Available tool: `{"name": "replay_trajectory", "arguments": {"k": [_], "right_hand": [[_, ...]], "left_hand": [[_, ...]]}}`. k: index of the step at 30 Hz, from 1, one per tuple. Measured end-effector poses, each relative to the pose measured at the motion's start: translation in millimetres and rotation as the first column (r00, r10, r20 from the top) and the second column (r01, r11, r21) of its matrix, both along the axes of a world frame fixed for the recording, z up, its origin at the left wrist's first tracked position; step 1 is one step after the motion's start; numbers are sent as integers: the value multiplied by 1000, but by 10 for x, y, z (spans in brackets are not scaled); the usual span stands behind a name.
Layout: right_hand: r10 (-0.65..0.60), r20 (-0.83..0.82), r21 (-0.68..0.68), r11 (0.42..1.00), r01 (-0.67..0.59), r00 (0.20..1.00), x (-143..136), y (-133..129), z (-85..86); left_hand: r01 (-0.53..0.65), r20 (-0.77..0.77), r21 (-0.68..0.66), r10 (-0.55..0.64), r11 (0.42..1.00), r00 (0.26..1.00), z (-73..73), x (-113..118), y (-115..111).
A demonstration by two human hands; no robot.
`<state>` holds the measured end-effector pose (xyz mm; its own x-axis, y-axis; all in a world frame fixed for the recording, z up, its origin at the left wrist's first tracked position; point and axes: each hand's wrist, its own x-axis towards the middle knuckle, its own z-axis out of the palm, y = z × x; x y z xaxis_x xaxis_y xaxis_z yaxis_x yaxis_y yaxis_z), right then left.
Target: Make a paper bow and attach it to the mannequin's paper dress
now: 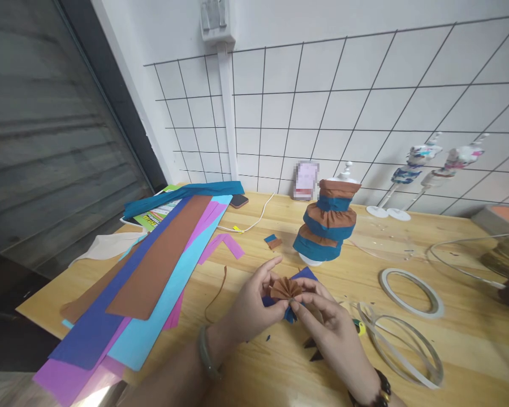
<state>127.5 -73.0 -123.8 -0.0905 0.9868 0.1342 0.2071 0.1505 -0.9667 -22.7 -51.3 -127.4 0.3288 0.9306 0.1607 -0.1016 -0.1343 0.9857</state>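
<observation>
Between both hands is a small pleated paper fan (285,289), brown on top with blue folds showing below. My left hand (258,299) grips its left side, the thumb near the fan's gathered middle. My right hand (324,311) pinches the right side and lower middle with thumb and fingers. Under and behind the hands lies a dark blue paper piece (306,274), partly covered. Just beyond stands a small dress form (328,223) wrapped in brown and teal gathered paper bands. Dark pointed blades (316,351), perhaps scissors, show partly beneath my right hand.
Long crepe paper strips (161,265) in several colours overlap at the left. Tape rolls (411,293) and loose white tape loops (419,362) lie at the right. Two slim stands (377,211) with decorated forms, a phone (305,181) and a white cable (258,220) are towards the wall.
</observation>
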Motion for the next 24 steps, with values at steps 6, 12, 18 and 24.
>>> {"name": "replay_trajectory", "arguments": {"k": [6, 12, 18, 24], "right_hand": [[-3, 42, 31, 1000, 1, 999, 1, 0, -23], [42, 106, 55, 997, -48, 994, 14, -1, -11], [60, 70, 37, 997, -63, 996, 17, -16, 5], [67, -63, -135, 988, -75, 996, 29, -12, 93]], "left_hand": [[34, 21, -13, -34, 999, 999, -15, -2, 0], [-2, -56, 31, 4, 1000, 998, -57, -12, 7], [1, -95, 36, 2, 999, 996, -36, -43, 17], [24, -54, -13, -24, 1000, 998, 25, -82, 28]]}}
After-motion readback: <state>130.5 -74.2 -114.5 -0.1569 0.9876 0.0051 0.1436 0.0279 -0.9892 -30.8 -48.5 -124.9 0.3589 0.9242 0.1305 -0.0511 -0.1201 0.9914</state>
